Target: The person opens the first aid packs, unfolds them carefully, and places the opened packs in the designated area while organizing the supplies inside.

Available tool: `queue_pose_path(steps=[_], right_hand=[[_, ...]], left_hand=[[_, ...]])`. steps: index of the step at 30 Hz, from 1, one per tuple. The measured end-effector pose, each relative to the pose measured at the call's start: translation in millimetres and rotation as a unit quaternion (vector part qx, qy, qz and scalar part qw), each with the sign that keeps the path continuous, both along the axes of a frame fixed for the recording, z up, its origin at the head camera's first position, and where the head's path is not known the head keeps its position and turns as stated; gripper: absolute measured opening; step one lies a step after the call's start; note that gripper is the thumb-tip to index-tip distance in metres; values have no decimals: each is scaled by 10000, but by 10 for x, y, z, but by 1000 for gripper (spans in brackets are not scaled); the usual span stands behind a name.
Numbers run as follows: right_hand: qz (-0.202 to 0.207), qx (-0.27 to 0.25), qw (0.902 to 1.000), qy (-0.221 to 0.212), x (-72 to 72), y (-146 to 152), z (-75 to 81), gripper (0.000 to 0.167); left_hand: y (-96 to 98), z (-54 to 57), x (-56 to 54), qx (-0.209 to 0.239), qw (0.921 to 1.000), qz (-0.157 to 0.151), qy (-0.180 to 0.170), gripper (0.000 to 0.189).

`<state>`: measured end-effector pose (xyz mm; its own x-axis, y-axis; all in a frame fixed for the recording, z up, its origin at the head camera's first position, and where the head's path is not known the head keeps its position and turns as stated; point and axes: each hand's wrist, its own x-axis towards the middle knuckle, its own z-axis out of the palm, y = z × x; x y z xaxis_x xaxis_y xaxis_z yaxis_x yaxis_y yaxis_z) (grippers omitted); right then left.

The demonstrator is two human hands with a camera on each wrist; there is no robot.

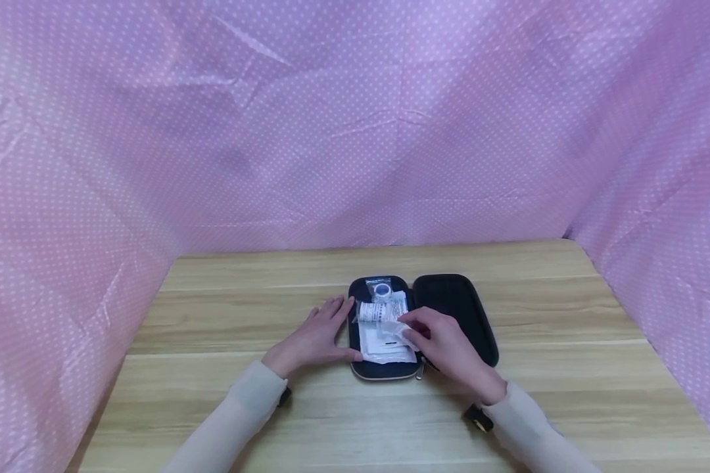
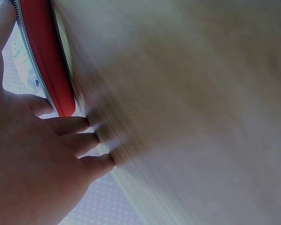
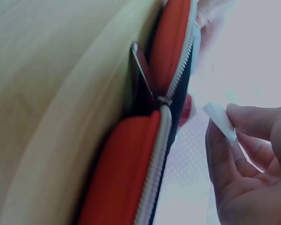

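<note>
A zip case lies unfolded on the table, black inside and red outside in the wrist views. Its left half holds white packets, a clear-wrapped roll with printing and a round white-and-blue roll in clear wrap. My left hand rests at the case's left side, thumb and index finger at the rim; in the left wrist view the other fingertips touch the table. Over the contents, my right hand pinches a small white packet between thumb and finger.
The case's right half lies folded back, dark inside. A metal zipper pull sticks out near the hinge side. The wooden table reaches back to a pink dotted cloth, which also hangs at both sides.
</note>
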<state>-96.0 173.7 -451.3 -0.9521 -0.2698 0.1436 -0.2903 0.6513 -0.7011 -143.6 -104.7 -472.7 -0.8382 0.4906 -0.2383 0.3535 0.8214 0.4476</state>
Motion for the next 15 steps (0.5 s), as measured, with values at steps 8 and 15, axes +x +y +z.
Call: queue_pose_path(steps=[8, 15], right_hand=[[-585, -185, 9981, -2, -20, 205, 7, 8], [-834, -712, 9935, 302, -62, 441, -30, 17]], left_hand=[[2, -9, 5, 29, 10000, 68, -61, 118], [3, -9, -1, 19, 10000, 79, -51, 118]])
